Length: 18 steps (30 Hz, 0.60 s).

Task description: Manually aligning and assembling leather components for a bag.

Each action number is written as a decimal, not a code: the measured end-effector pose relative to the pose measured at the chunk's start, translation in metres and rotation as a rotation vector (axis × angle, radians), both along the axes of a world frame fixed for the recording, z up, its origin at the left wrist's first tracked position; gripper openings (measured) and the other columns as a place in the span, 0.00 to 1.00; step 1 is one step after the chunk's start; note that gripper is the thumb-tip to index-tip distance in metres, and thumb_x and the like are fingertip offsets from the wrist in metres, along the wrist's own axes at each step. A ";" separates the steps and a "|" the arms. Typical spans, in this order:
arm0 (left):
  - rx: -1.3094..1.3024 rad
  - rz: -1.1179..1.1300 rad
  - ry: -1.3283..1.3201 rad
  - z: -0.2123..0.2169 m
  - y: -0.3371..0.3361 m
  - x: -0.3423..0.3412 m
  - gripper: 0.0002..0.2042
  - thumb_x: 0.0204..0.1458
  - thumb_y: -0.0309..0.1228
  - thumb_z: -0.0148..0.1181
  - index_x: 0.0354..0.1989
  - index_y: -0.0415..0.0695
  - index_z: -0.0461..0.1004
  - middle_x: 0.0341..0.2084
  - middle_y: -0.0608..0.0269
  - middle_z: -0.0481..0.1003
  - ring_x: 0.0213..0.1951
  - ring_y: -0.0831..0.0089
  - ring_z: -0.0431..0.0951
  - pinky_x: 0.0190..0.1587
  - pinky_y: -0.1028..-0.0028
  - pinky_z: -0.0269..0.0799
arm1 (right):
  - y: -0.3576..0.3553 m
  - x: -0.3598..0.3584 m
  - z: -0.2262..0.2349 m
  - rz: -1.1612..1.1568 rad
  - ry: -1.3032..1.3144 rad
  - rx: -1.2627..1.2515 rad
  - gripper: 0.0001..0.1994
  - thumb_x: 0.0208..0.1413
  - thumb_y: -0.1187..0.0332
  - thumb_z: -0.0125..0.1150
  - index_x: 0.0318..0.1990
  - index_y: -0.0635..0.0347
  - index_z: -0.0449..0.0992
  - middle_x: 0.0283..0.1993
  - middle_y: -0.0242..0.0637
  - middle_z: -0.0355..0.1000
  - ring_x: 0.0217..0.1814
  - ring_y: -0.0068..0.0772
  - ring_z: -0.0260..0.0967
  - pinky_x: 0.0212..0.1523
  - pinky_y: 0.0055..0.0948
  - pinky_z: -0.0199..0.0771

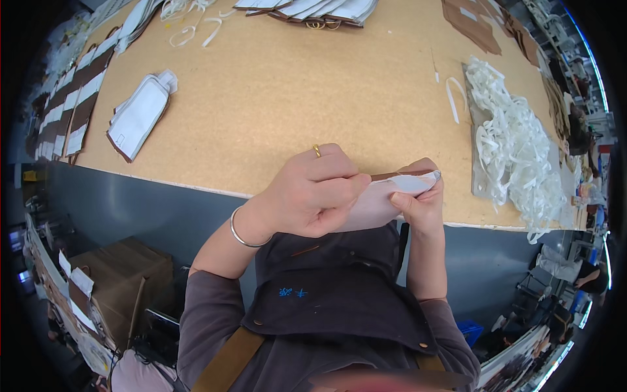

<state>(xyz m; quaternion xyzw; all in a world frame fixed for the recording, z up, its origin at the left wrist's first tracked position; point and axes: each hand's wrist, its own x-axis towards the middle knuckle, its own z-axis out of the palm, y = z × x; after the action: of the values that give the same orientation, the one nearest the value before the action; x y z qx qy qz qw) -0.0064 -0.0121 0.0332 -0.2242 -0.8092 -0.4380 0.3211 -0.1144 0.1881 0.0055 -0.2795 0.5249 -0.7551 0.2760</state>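
Note:
Just over the table's near edge, in front of my apron, I hold a cut piece with a white face and a brown edge (373, 208). My left hand (310, 189) is closed, its fingertips pinching the brown edge at the left end. Gripping the other end is my right hand (423, 202), with the thumb on the white face and the fingers behind. The piece is tilted, and its back is hidden. Whether a small tool or thread is between my left fingertips, I cannot tell.
A tangled heap of white strips (516, 147) lies at the right. White-faced brown pieces (141, 114) lie at the left, with a larger stack (313, 9) at the far edge. Brown pieces (471, 25) lie far right. A brown box (124, 261) stands below left.

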 end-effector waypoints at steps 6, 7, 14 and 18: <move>0.583 0.103 -0.114 -0.009 0.024 0.002 0.11 0.39 0.18 0.62 0.34 0.39 0.75 0.24 0.59 0.72 0.23 0.66 0.72 0.23 0.74 0.68 | -0.005 -0.002 0.002 -0.056 -0.050 -0.031 0.16 0.41 0.77 0.69 0.35 0.63 0.67 0.32 0.37 0.74 0.32 0.21 0.70 0.31 0.22 0.70; 0.411 0.200 -0.046 -0.013 0.025 0.003 0.13 0.39 0.18 0.63 0.36 0.39 0.74 0.25 0.58 0.73 0.24 0.67 0.73 0.24 0.75 0.68 | -0.003 -0.003 0.004 -0.052 -0.036 -0.016 0.16 0.41 0.77 0.69 0.36 0.63 0.67 0.32 0.37 0.74 0.32 0.21 0.70 0.32 0.22 0.71; 0.573 0.084 -0.159 -0.031 0.036 0.007 0.23 0.47 0.20 0.62 0.51 0.37 0.62 0.41 0.58 0.72 0.39 0.74 0.73 0.38 0.75 0.69 | 0.000 0.003 0.008 -0.149 0.042 0.041 0.16 0.40 0.78 0.69 0.35 0.64 0.67 0.30 0.37 0.73 0.31 0.21 0.70 0.31 0.22 0.71; 0.964 -0.021 -0.344 -0.025 0.053 0.005 0.19 0.47 0.22 0.63 0.48 0.37 0.67 0.39 0.60 0.73 0.39 0.75 0.72 0.40 0.76 0.69 | -0.011 0.006 0.025 -0.162 0.187 0.118 0.20 0.40 0.77 0.69 0.41 0.64 0.66 0.36 0.37 0.72 0.37 0.21 0.68 0.36 0.24 0.69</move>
<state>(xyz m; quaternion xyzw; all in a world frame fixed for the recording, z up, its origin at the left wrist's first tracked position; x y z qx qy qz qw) -0.0018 0.0412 0.0084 0.0169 -0.5539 -0.7953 0.2457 -0.1088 0.1770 0.0308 -0.2885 0.6125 -0.7136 0.1798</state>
